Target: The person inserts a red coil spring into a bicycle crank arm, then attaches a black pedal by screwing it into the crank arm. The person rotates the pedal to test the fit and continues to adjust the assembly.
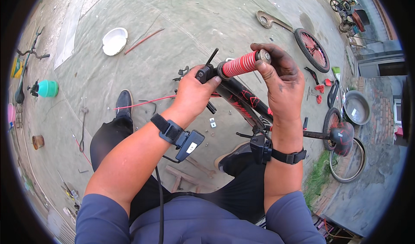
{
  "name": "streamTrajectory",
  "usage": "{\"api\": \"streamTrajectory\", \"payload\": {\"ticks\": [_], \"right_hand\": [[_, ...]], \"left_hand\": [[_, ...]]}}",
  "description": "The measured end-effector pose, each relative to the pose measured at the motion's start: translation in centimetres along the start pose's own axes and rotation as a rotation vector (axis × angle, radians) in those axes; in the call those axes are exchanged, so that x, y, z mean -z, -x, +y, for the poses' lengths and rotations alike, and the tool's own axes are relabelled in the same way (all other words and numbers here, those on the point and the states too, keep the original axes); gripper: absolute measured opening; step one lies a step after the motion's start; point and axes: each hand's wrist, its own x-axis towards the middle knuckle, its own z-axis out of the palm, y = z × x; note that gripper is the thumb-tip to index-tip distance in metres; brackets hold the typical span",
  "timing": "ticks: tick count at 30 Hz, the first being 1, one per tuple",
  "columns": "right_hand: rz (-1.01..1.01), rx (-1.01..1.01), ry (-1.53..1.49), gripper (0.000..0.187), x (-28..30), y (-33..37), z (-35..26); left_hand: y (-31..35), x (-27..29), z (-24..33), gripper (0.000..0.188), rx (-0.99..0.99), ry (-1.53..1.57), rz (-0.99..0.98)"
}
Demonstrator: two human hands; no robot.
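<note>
A red, white-ribbed handlebar grip with a round greyish end sits at the top of a black bicycle frame with red markings. My right hand, dark with grease, pinches that end between thumb and fingers. Beside the grip's inner end, my left hand is closed around the handlebar by a black brake lever. Its lower fingers are hidden. A red cable runs leftward from under the left hand. The black saddle points off to the right.
A wheel and a large wrench-like tool lie far right. Loose tyres, a metal basin and small parts are at right. A white dish, rusty rod and green sprayer stand left. Small hardware lies between my feet.
</note>
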Motion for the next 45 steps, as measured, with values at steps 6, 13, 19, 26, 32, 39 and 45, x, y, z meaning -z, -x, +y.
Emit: {"api": "streamTrajectory", "payload": {"ticks": [6, 13, 19, 26, 32, 39, 45], "right_hand": [[-0.004, 0.02, -0.039, 0.03, -0.2, -0.2, 0.5], [-0.1, 0.072, 0.082, 0.033, 0.8, -0.3, 0.6], [-0.145, 0.092, 0.099, 0.032, 1.4, -0.6, 0.6], [-0.081, 0.07, 0.094, 0.031, 1.0, -0.7, 0.5], [-0.043, 0.072, 0.078, 0.03, 0.5, -0.8, 0.5], [-0.079, 0.083, 0.062, 0.029, 0.8, -0.8, 0.5], [-0.001, 0.109, 0.16, 0.029, 0.3, -0.7, 0.5]], "left_hand": [[0.2, 0.3, 0.8, 0.038, -0.022, -0.07, -0.024], [-0.2, 0.5, 0.1, 0.04, -0.155, -0.323, 0.038], [-0.4, 0.6, -0.9, 0.04, -0.205, -0.403, 0.069], [-0.4, 0.2, -0.5, 0.039, -0.213, -0.409, 0.096], [-0.7, 0.3, -0.9, 0.039, -0.212, -0.399, 0.09], [-0.5, 0.4, -0.9, 0.039, -0.238, -0.433, 0.102], [-0.5, 0.2, -0.7, 0.039, -0.212, -0.443, 0.112]]}}
